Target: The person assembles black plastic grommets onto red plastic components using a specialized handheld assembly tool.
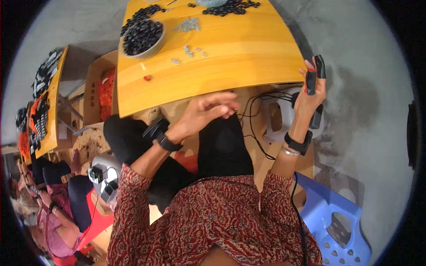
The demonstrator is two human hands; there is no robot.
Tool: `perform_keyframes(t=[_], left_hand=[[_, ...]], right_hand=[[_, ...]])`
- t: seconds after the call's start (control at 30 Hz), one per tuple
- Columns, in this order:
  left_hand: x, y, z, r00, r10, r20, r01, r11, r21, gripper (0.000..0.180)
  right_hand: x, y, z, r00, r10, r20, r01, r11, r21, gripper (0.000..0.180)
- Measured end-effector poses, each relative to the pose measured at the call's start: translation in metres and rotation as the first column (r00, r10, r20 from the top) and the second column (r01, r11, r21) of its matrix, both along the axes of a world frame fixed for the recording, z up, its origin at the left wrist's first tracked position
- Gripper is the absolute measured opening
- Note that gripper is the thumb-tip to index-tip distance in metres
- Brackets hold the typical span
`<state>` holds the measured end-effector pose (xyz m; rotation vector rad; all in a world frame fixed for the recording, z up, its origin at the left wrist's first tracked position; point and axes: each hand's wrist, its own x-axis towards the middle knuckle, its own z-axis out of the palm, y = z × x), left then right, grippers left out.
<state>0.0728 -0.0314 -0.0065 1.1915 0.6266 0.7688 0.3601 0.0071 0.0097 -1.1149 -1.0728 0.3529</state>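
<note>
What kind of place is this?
Likely a small hand-assembly workshop: a yellow worktable carries a bowl of small round black parts and loose silvery pieces; a cardboard box of orange material stands beside it.

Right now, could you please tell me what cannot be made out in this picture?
In the head view:
Left hand: motion blurs its fingers; whether they pinch anything small is unclear.
Blue thing: cut off by the top edge; its full shape is lost.
Silver bits: too small to tell their exact form.
Bowl: its floor is hidden under heaped black pieces.
Box: its right side is hidden behind the table.
</note>
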Motion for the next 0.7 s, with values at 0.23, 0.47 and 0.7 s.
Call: perform_keyframes(t=[0.23, 0.47, 0.7], left_hand=[[0.027, -0.002, 0.054, 0.951, 0.147, 0.271, -0.182, 0.978, 0.107, 0.053], [0.037, -0.03, 0.053, 0.857, 0.239, 0.456, -0.279, 0.96, 0.02, 0.037], [0.05, -0.042, 0.047, 0.858, 0.362, 0.365, -0.434, 0.891, 0.136, 0.033]], right_hand=[[-0.116, -0.023, 0.023, 0.924, 0.372, 0.088, -0.38, 0.919, 0.108, 0.061], [-0.148, -0.034, 0.015, 0.938, 0.292, 0.187, -0.32, 0.936, 0.147, 0.075], [-0.157, -0.054, 0.025, 0.943, 0.316, 0.103, -0.323, 0.944, 0.061, 0.071]])
